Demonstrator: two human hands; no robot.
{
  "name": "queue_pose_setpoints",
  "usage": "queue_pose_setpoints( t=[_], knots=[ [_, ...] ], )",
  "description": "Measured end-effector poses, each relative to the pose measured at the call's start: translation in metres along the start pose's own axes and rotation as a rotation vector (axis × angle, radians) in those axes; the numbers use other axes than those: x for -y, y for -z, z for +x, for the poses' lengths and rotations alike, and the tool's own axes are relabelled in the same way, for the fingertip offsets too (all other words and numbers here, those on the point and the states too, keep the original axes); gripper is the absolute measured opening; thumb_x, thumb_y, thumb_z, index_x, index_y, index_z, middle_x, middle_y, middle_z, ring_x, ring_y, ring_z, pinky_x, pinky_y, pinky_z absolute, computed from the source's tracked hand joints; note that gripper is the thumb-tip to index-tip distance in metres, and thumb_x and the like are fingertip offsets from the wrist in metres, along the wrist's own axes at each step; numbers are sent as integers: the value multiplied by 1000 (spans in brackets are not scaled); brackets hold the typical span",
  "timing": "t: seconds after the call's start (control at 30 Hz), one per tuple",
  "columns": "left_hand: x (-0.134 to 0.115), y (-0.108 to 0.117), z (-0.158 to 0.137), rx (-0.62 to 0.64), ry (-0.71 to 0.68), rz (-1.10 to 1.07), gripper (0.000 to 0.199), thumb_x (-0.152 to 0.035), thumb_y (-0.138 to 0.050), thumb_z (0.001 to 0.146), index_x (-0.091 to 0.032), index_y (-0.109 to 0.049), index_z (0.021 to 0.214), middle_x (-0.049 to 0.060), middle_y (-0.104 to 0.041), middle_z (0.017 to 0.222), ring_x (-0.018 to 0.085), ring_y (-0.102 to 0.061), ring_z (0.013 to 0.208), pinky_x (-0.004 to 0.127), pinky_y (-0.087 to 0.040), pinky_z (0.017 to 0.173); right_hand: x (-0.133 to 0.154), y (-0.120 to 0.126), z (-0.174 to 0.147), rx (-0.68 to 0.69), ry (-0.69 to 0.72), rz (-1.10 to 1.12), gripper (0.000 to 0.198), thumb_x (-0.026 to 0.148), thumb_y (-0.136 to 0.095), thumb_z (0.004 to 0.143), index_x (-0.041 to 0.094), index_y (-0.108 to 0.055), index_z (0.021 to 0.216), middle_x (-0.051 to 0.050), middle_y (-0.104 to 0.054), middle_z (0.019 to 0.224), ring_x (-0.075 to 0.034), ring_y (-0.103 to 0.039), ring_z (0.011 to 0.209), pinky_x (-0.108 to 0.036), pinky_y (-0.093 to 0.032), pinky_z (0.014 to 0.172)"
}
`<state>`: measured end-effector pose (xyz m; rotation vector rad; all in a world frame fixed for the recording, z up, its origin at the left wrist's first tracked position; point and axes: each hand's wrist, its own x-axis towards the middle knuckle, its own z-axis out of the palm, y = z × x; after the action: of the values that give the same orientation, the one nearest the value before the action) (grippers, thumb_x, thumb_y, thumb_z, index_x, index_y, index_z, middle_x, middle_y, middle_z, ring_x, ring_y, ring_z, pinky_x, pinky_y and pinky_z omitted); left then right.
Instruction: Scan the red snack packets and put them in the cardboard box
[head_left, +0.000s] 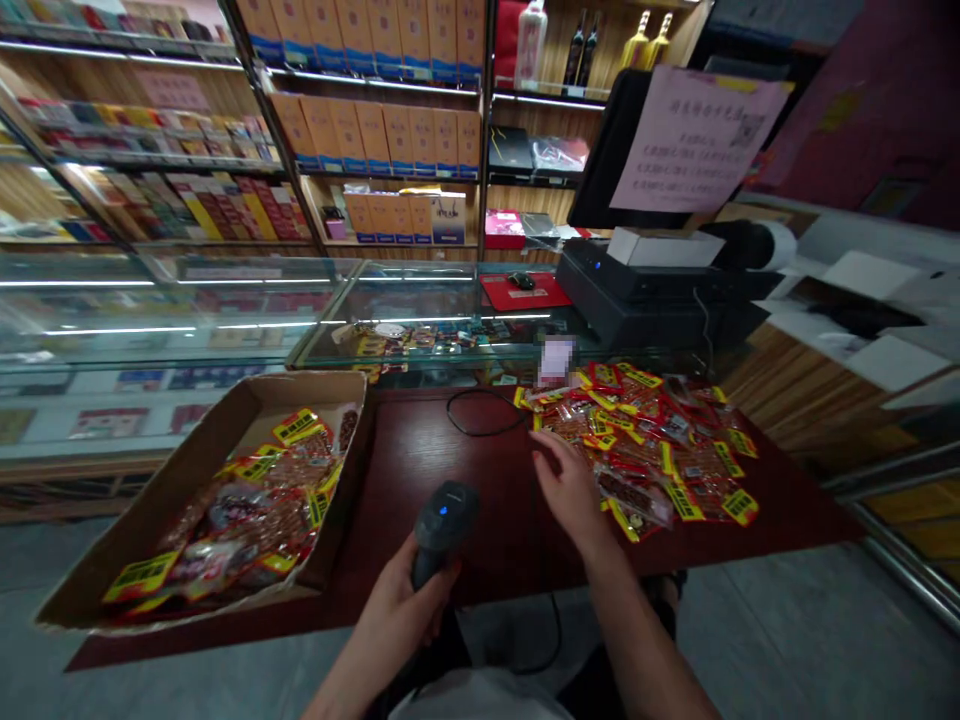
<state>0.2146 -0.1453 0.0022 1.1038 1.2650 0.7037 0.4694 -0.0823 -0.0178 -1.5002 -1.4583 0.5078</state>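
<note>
My left hand (411, 595) grips the handle of a dark barcode scanner (446, 515), which has a small blue light on top. It is held over the front edge of a dark red table (397, 450). My right hand (568, 483) is at the left border of a pile of snack packets (645, 440), fingers apart and holding nothing that I can see. The packets are clear with yellow and red labels. To the left, more snack packets (262, 490) lie in an open cardboard box (176, 450).
A black cable (484, 432) loops on the table. Behind stand a glass display counter (420, 295), a red mouse pad (551, 292) with a mouse, and a monitor (600, 150) with a paper notice. Shelves of boxed goods (375, 130) line the wall.
</note>
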Motion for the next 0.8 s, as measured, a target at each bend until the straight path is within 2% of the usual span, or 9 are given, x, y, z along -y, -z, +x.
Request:
queue_pose_setpoints(
  t=[0.07, 0.13, 0.23, 0.3, 0.4, 0.5, 0.63, 0.7, 0.8],
  knots=[
    [-4, -2, 5, 13, -4, 9, 47, -53, -74, 76, -17, -59, 101, -10, -48, 50, 9, -42, 38, 19, -33, 38, -51, 46, -19, -132, -92, -128, 41, 40, -49, 93, 18, -72, 120, -19, -71, 131, -38, -61, 128, -65, -36, 116],
    [-6, -5, 9, 12, 6, 9, 47, -53, -74, 75, -17, -59, 101, -10, -48, 49, 9, -42, 38, 18, -32, 38, -95, 78, -39, -207, -157, -392, 42, 42, -52, 89, 18, -74, 117, -18, -75, 124, -37, -65, 121, -61, -42, 110],
    [-5, -12, 14, 13, 27, 18, 47, -53, -72, 77, -17, -59, 103, -10, -47, 49, 9, -42, 38, 19, -34, 39, -134, 96, -63, -153, -158, -714, 45, 45, -52, 90, 23, -73, 123, -16, -75, 129, -36, -65, 123, -59, -44, 104],
    [-4, -16, 16, 25, 29, 31, 47, -52, -72, 78, -16, -59, 106, -10, -48, 51, 9, -43, 39, 19, -35, 39, -142, 94, -71, -107, -133, -778, 45, 44, -50, 91, 26, -72, 127, -13, -75, 132, -37, -63, 126, -62, -39, 105],
    [-1, -20, 16, 53, 18, 45, 49, -49, -72, 80, -16, -59, 112, -9, -49, 55, 10, -45, 42, 20, -37, 40, -135, 90, -69, -107, -115, -724, 45, 45, -47, 93, 26, -76, 122, -12, -77, 127, -39, -65, 125, -66, -34, 107],
    [0, -18, 13, 53, 17, 56, 49, -49, -72, 81, -16, -59, 115, -9, -49, 54, 11, -46, 43, 20, -37, 41, -114, 88, -59, -200, -166, -448, 43, 54, -52, 91, 26, -81, 108, -14, -80, 115, -40, -67, 119, -65, -33, 113],
    [-2, -13, 8, -2, 11, 59, 46, -48, -70, 79, -15, -59, 109, -10, -48, 53, 10, -44, 42, 20, -35, 41, -77, 60, -47, -288, -303, -46, 47, 63, -52, 92, 27, -78, 110, -16, -79, 114, -41, -70, 116, -60, -48, 106],
    [-2, -11, 7, -28, 6, 54, 46, -48, -70, 78, -16, -58, 108, -10, -48, 51, 10, -43, 41, 20, -34, 41, -59, 27, -42, -195, -360, 97, 53, 62, -46, 97, 22, -74, 119, -14, -81, 101, -36, -78, 96, -52, -61, 84],
    [1, -10, 5, -50, -1, 49, 45, -48, -71, 78, -16, -58, 106, -10, -47, 48, 10, -41, 40, 19, -32, 40, -42, -25, -32, 72, -450, 459, 46, 52, -59, 92, 19, -72, 121, -7, -80, 89, -25, -77, 71, -35, -62, 62]
  ],
)
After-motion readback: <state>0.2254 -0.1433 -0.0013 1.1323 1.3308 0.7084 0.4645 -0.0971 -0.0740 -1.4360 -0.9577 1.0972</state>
